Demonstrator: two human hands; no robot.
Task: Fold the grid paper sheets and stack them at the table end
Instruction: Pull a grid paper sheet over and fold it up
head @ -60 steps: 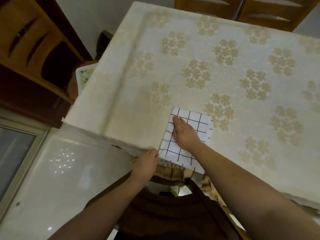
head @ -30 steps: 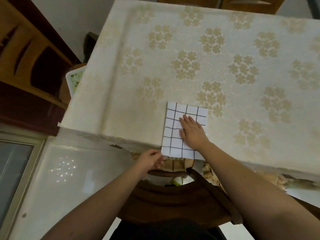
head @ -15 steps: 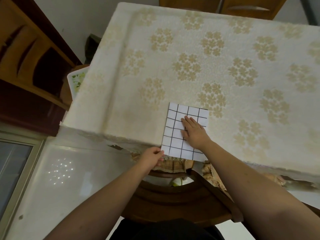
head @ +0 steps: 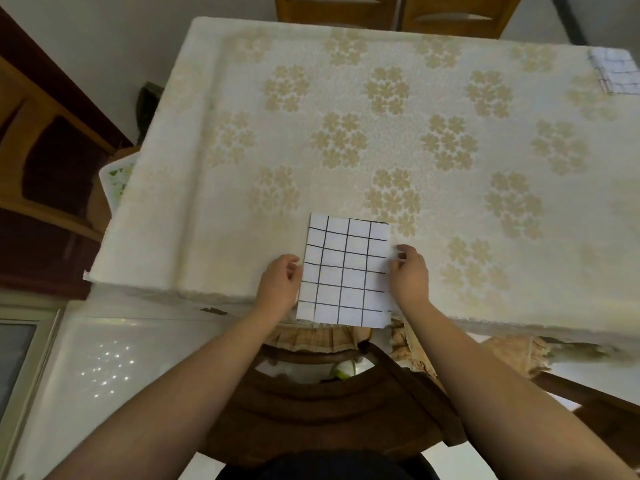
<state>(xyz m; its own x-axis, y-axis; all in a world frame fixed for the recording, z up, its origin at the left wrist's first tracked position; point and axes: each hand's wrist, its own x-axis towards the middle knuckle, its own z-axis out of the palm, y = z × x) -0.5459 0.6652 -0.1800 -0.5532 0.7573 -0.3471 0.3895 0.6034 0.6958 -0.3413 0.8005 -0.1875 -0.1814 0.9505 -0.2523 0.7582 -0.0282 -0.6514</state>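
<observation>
Both hands have shifted: half a second ago the right palm lay flat on the sheet and the left pinched its near corner, and now each hand sits at a side edge. Sheet point(head: 344, 271) lies folded on the tabletop point(head: 381, 140) at the near edge, its bottom margin hanging just over the lip. Left hand point(head: 280, 287) curls against the left edge, fingers bent, thumb at the paper's border; it looks like a light pinch on that edge, though the fingertips are partly hidden. Right hand point(head: 408, 275) does the same on the right edge, fingertips blurred but closed on the paper's margin. So the grip is two-sided, the sheet squarely between the hands, neither palm on top of it.

Why hold it that way? My read: the crease is done, and an edge in each hand lets the sheet be lifted flat without springing open, or squared up for another fold. Hanging over the lip helps, too, since fingers can slip beneath.

Far off at the right end of the tabletop a stack point(head: 616, 72) of grid paper waits, well apart from the hands, and that is presumably where this one goes. A chair point(head: 311, 393) back stands between the person and the tabletop, and more chairs show at the far side.
</observation>
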